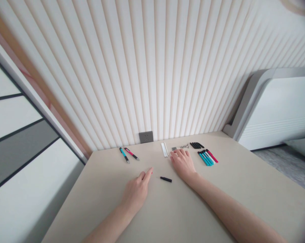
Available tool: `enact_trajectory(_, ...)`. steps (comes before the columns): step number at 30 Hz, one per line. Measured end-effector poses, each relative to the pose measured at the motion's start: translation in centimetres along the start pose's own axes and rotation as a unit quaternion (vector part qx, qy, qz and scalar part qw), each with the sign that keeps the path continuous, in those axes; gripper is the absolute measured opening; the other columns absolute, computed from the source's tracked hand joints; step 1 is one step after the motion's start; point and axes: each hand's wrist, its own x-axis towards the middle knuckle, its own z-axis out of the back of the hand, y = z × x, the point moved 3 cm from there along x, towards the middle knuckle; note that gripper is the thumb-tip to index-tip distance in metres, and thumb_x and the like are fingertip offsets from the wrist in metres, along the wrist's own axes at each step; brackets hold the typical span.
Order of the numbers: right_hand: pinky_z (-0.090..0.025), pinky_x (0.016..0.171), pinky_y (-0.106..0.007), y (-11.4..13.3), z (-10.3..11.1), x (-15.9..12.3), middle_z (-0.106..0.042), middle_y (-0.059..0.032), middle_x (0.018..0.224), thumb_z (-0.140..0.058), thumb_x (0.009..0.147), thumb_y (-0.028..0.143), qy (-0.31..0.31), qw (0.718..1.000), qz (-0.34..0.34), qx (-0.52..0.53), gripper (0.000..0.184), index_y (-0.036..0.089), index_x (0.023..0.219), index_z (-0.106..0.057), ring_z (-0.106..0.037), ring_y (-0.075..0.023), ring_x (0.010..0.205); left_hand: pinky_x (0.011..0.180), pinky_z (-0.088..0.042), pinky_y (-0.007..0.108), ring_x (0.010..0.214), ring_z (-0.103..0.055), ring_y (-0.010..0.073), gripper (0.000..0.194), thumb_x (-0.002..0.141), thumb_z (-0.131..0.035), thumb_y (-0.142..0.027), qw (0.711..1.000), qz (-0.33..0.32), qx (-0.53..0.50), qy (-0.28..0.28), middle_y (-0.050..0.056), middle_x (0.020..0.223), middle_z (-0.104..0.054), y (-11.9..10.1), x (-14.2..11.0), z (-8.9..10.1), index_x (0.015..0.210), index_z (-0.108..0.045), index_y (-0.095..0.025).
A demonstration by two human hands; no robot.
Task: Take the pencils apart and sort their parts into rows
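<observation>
My left hand (pixel 138 189) is closed over the near middle of the table, with a small bit of red showing at its fingertips. It looks like a red pen part, mostly hidden by the fingers. My right hand (pixel 183 164) reaches palm down to the back, fingers bent and somewhat apart, with no held thing visible. Its fingertips are beside the thin white refills (pixel 164 150) and just in front of a small grey pile (pixel 174 148). Between the hands lies a black pen grip (pixel 166 179).
Two assembled pens, one blue (pixel 124 155) and one red (pixel 131 153), lie at the back left. Small metal parts (pixel 184 146), black grips (pixel 197 145) and coloured pen barrels (pixel 208 157) lie at the right. A socket (pixel 146 137) is on the ribbed wall behind.
</observation>
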Motion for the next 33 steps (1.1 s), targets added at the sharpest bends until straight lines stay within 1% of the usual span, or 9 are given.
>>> enact_trajectory(2, -0.032, 0.090, -0.038, 0.0, -0.2, 0.1, -0.065, -0.0095, 0.118, -0.048, 0.098, 0.021, 0.001, 1.000, 0.016, 0.012, 0.025, 0.023, 0.116, -0.065, -0.051, -0.0252, 0.108, 0.065, -0.052, 0.028, 0.081, -0.070, 0.0209, 0.054, 0.095, -0.032, -0.007, 1.000, 0.000, -0.004, 0.001, 0.006, 0.106, -0.068, 0.0, 0.0, 0.0, 0.145, -0.042, -0.024)
enact_trajectory(4, -0.031, 0.093, -0.038, 0.0, -0.5, 0.2, -0.064, -0.0085, 0.121, -0.048, 0.098, 0.022, 0.004, 0.999, 0.027, 0.024, 0.025, 0.024, 0.114, -0.066, -0.050, -0.0251, 0.112, 0.065, -0.053, 0.029, 0.082, -0.070, 0.0212, 0.054, 0.095, -0.031, -0.007, 1.000, -0.001, -0.007, 0.002, 0.006, 0.106, -0.068, 0.0, 0.0, 0.0, 0.145, -0.042, -0.024)
enact_trajectory(7, -0.030, 0.096, -0.039, -0.2, -0.7, 0.1, -0.065, -0.0073, 0.120, -0.047, 0.098, 0.023, 0.009, 0.999, 0.028, 0.040, 0.023, 0.024, 0.106, -0.069, -0.050, -0.0250, 0.114, 0.065, -0.053, 0.029, 0.081, -0.070, 0.0208, 0.055, 0.095, -0.030, -0.007, 1.000, -0.003, -0.008, 0.000, 0.006, 0.106, -0.068, 0.1, 0.0, -0.1, 0.145, -0.042, -0.024)
enact_trajectory(12, -0.030, 0.099, -0.040, -0.3, -0.8, -0.1, -0.065, -0.0084, 0.122, -0.047, 0.098, 0.023, 0.001, 0.999, 0.016, 0.048, 0.029, 0.025, 0.120, -0.065, -0.050, -0.0249, 0.116, 0.066, -0.052, 0.027, 0.082, -0.070, 0.0201, 0.054, 0.095, -0.030, -0.007, 1.000, -0.003, -0.013, -0.001, 0.007, 0.107, -0.068, 0.1, 0.0, -0.2, 0.145, -0.042, -0.025)
enact_trajectory(18, -0.027, 0.104, -0.043, -0.3, -1.0, -0.1, -0.067, -0.0059, 0.121, -0.048, 0.098, 0.023, 0.011, 0.997, 0.036, 0.063, 0.027, 0.027, 0.117, -0.067, -0.049, -0.0250, 0.119, 0.064, -0.052, 0.028, 0.082, -0.070, 0.0206, 0.054, 0.095, -0.031, -0.007, 1.000, -0.005, -0.007, -0.003, 0.006, 0.105, -0.068, 0.0, 0.0, -0.2, 0.144, -0.042, -0.025)
enact_trajectory(24, -0.029, 0.103, -0.043, -0.2, 0.2, -0.3, -0.068, -0.0075, 0.116, -0.047, 0.097, 0.017, -0.003, 0.993, 0.053, 0.102, 0.029, 0.025, 0.115, -0.068, -0.052, -0.0243, 0.115, 0.064, -0.052, 0.029, 0.081, -0.070, 0.0209, 0.053, 0.095, -0.030, -0.007, 1.000, -0.005, -0.008, 0.003, 0.007, 0.107, -0.069, -0.1, 0.0, -0.1, 0.144, -0.043, -0.025)
enact_trajectory(28, -0.037, 0.090, -0.036, 0.8, 2.4, -1.5, -0.069, -0.0078, 0.101, -0.044, 0.099, 0.021, 0.020, 0.978, 0.116, 0.171, 0.027, 0.022, 0.113, -0.068, -0.056, -0.0211, 0.098, 0.067, -0.052, 0.029, 0.083, -0.070, 0.0209, 0.051, 0.095, -0.031, -0.008, 1.000, -0.006, -0.010, 0.004, 0.006, 0.107, -0.069, -0.2, 0.0, 0.2, 0.142, -0.046, -0.024)
enact_trajectory(31, -0.037, 0.084, -0.035, 2.1, 3.6, -3.0, -0.067, -0.0053, 0.089, -0.048, 0.099, 0.033, 0.067, 0.960, 0.188, 0.195, 0.025, 0.024, 0.101, -0.071, -0.057, -0.0196, 0.088, 0.069, -0.053, 0.029, 0.087, -0.070, 0.0211, 0.052, 0.094, -0.032, -0.007, 1.000, -0.003, -0.013, 0.008, 0.007, 0.109, -0.069, -0.3, -0.1, 0.3, 0.142, -0.046, -0.024)
enact_trajectory(33, -0.036, 0.083, -0.035, 2.8, 3.9, -3.6, -0.066, -0.0045, 0.088, -0.051, 0.098, 0.035, 0.087, 0.953, 0.215, 0.197, 0.023, 0.025, 0.101, -0.071, -0.057, -0.0191, 0.087, 0.070, -0.052, 0.029, 0.089, -0.069, 0.0210, 0.054, 0.093, -0.033, -0.006, 1.000, -0.002, -0.014, 0.020, 0.007, 0.111, -0.069, -0.3, -0.1, 0.3, 0.143, -0.045, -0.024)
